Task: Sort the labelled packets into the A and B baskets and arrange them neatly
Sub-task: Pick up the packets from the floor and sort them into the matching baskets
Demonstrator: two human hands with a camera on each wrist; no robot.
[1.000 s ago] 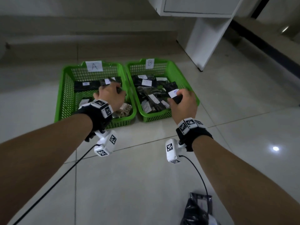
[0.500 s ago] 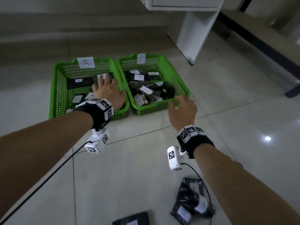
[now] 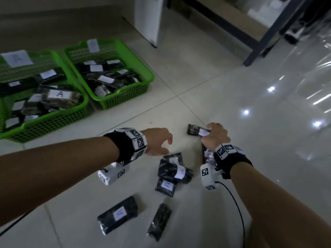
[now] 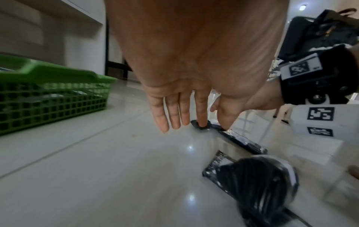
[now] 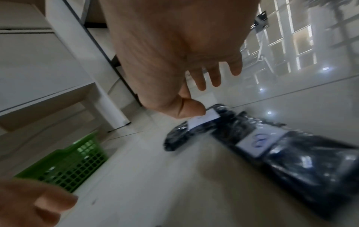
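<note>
Two green baskets stand at the left, basket A (image 3: 53,120) and basket B (image 3: 145,77), both holding black labelled packets. More black packets lie on the tiled floor: a heap (image 3: 174,170), one marked A (image 3: 165,186), another marked A (image 3: 119,214), and one lying label down (image 3: 159,221). My right hand (image 3: 207,133) pinches the labelled end of the farthest packet (image 3: 194,130). In the right wrist view its thumb (image 5: 186,109) presses on that packet's white label (image 5: 204,119). My left hand (image 3: 166,145) hovers just above the heap, holding nothing, its fingers (image 4: 174,116) straight.
A white cabinet leg (image 3: 148,20) and a dark metal frame leg (image 3: 259,45) stand behind. Another labelled packet (image 3: 206,154) lies under my right wrist. A black cable (image 3: 238,208) trails from the right wrist camera across glossy floor tiles (image 3: 250,104).
Both hands let go of their packets in the baskets and drew back to the loose packets on the floor. The view swung right, and my right hand took hold of the far packet.
</note>
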